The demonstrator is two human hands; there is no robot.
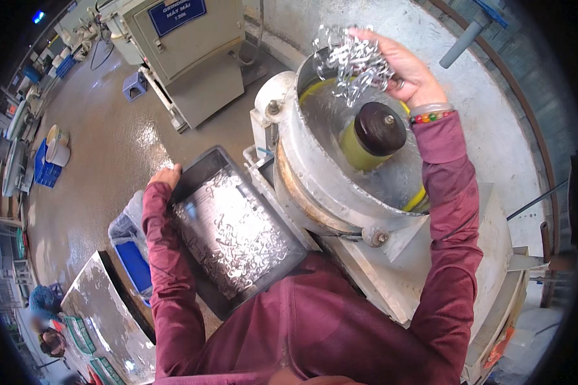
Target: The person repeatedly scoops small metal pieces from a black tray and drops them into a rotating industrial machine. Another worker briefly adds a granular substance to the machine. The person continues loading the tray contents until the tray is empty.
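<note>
Best hold the metal pieces (353,66), gripped in the right hand (410,72) at one o'clock, low over the drum (307,160), clear of its post (374,136), while gripping the tray (265,205) rim in the left hand (164,176) at nine o'clock.

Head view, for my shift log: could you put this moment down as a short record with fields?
Right hand: the right hand holds a bunch of shiny metal pieces above the tub
Left hand: the left hand is at the rim of the black tray; its grip is partly hidden
Tray contents: many small curved pieces
Tub: round metal tub, dark-capped column inside
Beyond: pale cabinet
</note>
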